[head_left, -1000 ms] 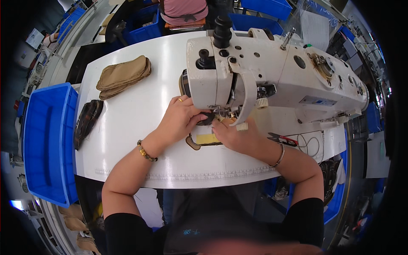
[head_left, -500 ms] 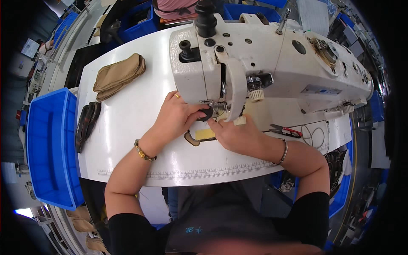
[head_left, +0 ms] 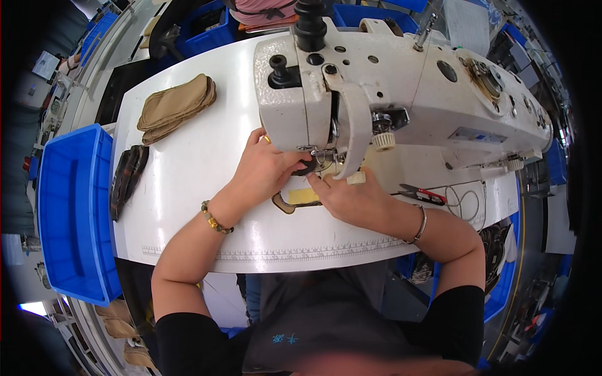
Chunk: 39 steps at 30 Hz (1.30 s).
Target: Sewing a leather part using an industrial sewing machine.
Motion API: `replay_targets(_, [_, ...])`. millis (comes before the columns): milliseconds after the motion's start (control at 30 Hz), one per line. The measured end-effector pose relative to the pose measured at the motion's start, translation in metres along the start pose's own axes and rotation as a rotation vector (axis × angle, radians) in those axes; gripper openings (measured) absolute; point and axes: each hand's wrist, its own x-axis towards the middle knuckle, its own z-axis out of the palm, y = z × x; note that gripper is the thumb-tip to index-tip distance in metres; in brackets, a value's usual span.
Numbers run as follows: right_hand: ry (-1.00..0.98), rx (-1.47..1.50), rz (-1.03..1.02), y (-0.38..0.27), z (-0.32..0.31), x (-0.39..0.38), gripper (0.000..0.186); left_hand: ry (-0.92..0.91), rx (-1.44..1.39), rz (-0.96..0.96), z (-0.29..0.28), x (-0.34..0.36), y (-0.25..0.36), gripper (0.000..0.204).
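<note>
A white industrial sewing machine [head_left: 282,119] stands over the table, its needle area just beyond my fingers. My left hand [head_left: 268,168] is closed, thumb and fingers pinching a small dark fabric piece [head_left: 306,168] beside the presser foot. My right hand [head_left: 348,195] meets the near right edge of the same piece, its fingers bent together under the machine head. Part of the dark piece is hidden by my fingers and the foot. A yellow patch [head_left: 303,197] lies on the table just below the hands, next to a tan-edged dark curved piece [head_left: 283,204].
Tan fabric pieces [head_left: 175,108] are stacked at the far left, with dark folded pieces [head_left: 129,182] nearer. A blue bin [head_left: 78,213] stands off the table's left edge. Red-handled thread snips [head_left: 423,194] lie to the right. A printed ruler [head_left: 276,255] runs along the front edge.
Both hands stay at the needle area with the dark piece; its visible part looks slightly turned. The whole view has shifted a little.
</note>
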Motion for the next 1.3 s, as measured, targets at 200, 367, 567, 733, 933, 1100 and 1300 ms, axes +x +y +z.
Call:
replay_targets(200, [-0.093,0.158,0.128,0.01,0.003,0.001,0.023,-0.01,0.058,0.014,-0.006,-0.002,0.005,0.013])
replay_targets(367, [0.113,0.213,0.087,0.01,0.005,0.005,0.019,0.017,0.062,0.003,-0.009,0.001,0.009,0.014])
replay_targets(567, [0.072,0.309,0.187,-0.003,0.013,-0.002,0.035,0.014,0.088,-0.019,-0.012,0.003,0.014,0.017])
replay_targets(733, [-0.136,0.107,0.013,0.001,-0.004,-0.002,0.046,-0.016,0.031,-0.079,-0.011,0.002,0.013,0.017])
replay_targets(933, [-0.146,-0.054,-0.055,0.002,0.005,-0.005,0.045,0.041,0.066,-0.035,-0.01,0.007,0.014,0.018])
replay_targets(1100, [-0.041,-0.17,-0.072,0.004,0.029,-0.01,0.048,0.146,0.109,0.051,-0.01,0.014,0.016,0.021])
replay_targets(1300, [0.006,-0.049,-0.055,0.002,-0.004,-0.001,0.045,0.088,0.115,-0.078,-0.01,0.012,0.02,0.021])
